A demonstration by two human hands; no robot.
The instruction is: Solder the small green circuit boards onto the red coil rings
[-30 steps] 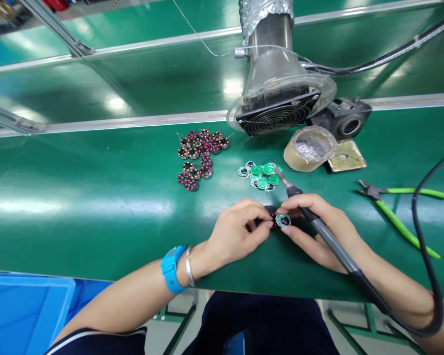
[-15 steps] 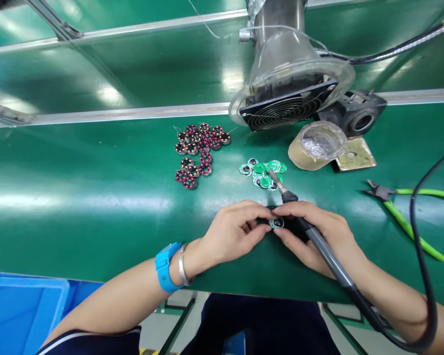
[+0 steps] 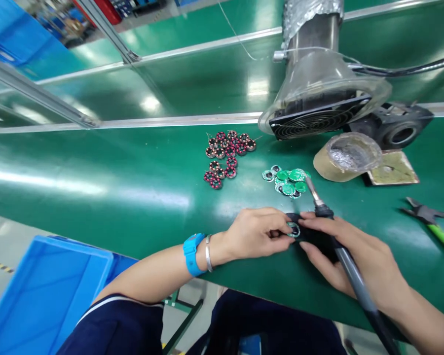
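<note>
My left hand (image 3: 259, 232) is closed, its fingertips pinching a small round circuit board (image 3: 293, 230) with a dark centre. A black piece (image 3: 293, 217), partly hidden by the fingers, lies right against this board; its kind I cannot make out. A soldering iron (image 3: 346, 264) rests in my right hand (image 3: 366, 256), its tip pointing up and away from me. The thumb and forefinger of that hand reach toward the board. Past the tip lies a loose pile of round green circuit boards (image 3: 288, 189), some showing black centres.
Several small copper-wound ring coils (image 3: 219, 153) lie left of the boards. A fume extractor hood (image 3: 321, 118) hangs over the bench's back. Below it are a solder cup (image 3: 342, 165), a sponge tray (image 3: 395, 168) and an iron stand (image 3: 401, 130). Green-handled cutters (image 3: 427, 214) lie at right.
The whole view has shifted, so the bench items appear further right. My left fingers have closed in over the round board. The soldering iron stays in my right hand.
</note>
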